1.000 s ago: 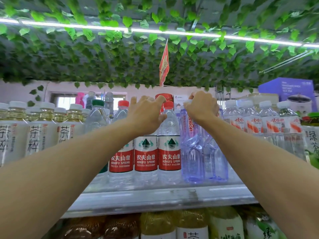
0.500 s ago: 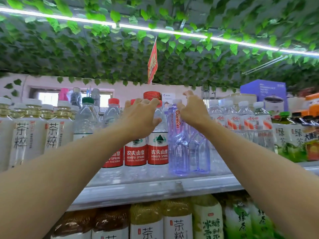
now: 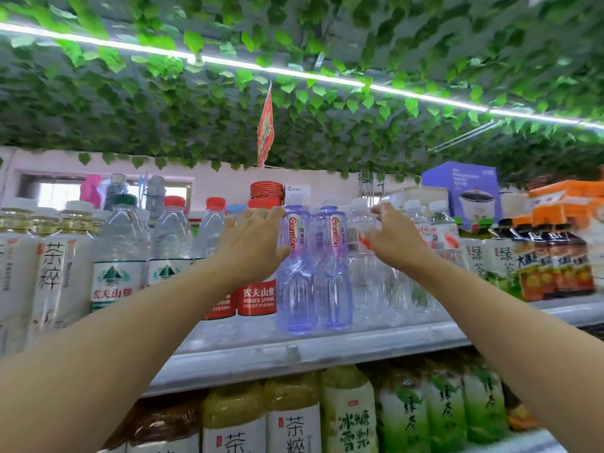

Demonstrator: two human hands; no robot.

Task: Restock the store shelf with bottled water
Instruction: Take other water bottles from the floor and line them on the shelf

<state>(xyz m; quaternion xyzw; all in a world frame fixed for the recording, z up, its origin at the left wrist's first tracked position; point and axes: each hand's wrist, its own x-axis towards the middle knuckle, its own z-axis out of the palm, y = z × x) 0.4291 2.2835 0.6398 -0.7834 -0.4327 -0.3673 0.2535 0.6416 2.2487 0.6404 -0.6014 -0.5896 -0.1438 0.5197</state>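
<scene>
Two violet-tinted water bottles (image 3: 295,289) stand side by side at the front of the upper shelf (image 3: 327,348). Left of them are red-labelled Nongfu Spring water bottles (image 3: 258,299), to their right clear white-capped water bottles (image 3: 362,273). My left hand (image 3: 253,243) hovers in front of the red-labelled bottles with relaxed fingers, its fingertips and thumb at the left violet bottle. My right hand (image 3: 395,240) is spread in front of the clear bottles, fingers straight, holding nothing.
White tea bottles (image 3: 52,273) fill the shelf's left end; green tea cartons (image 3: 490,263) and dark bottles (image 3: 555,266) the right. More tea bottles (image 3: 294,416) line the lower shelf. A purple box (image 3: 464,188) sits behind. A red flag (image 3: 265,132) hangs from the leafy ceiling.
Both hands have come off the bottle tops and dropped lower, spreading apart. The two violet bottles now stand uncovered between them. The view has shifted right and slightly down.
</scene>
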